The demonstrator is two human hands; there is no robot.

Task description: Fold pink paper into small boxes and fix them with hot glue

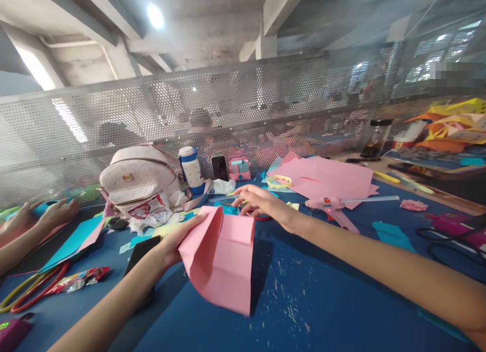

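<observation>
My left hand [178, 243] grips the upper left edge of a folded pink paper [224, 258], holding it tilted just above the blue table [322, 301]. My right hand [261, 202] reaches forward past the paper, fingers spread over red-handled scissors [261, 217] lying among teal and yellow paper scraps. The fingers rest on or just above the scissors; nothing is clearly gripped.
A pale pink backpack [138, 177], a blue-and-white bottle [191, 169] and a phone [219, 167] stand at the back by a perforated metal screen. Pink sheets [326, 177] and a pink glue gun [334, 207] lie right. Another person's hands [41, 215] work at the left.
</observation>
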